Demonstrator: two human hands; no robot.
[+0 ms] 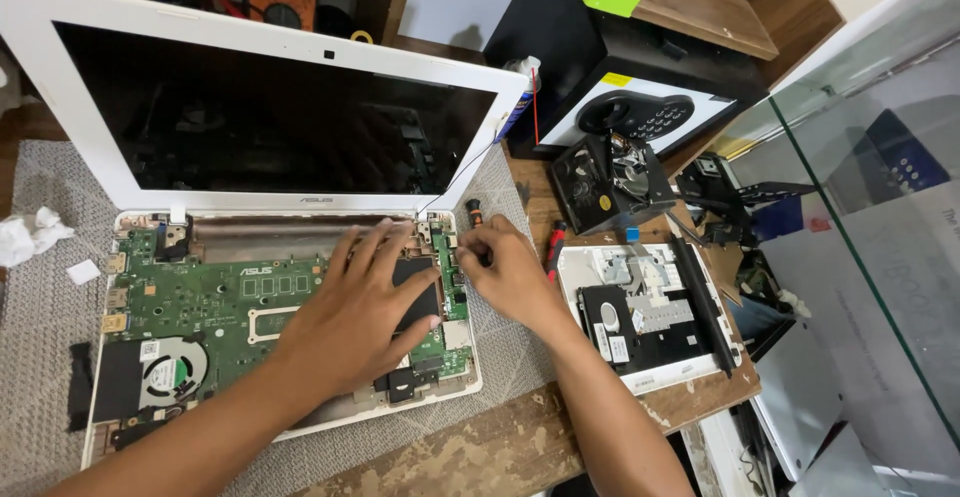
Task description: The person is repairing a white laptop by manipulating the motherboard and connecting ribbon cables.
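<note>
Pinching a small screwdriver [474,219], the right hand [510,272] seems to work a hinge screw; left hand [365,307], fingers spread, steadies the motherboard [215,302]. Steady downward pressure is needed.

we saw an evenly bright, soft-lit scene with faint shadows under the hands. the dark laptop screen [270,107] mirrored the board below it, the glass panel [880,207] carried pale reflections, and the wide lens bowed the edges.
</note>
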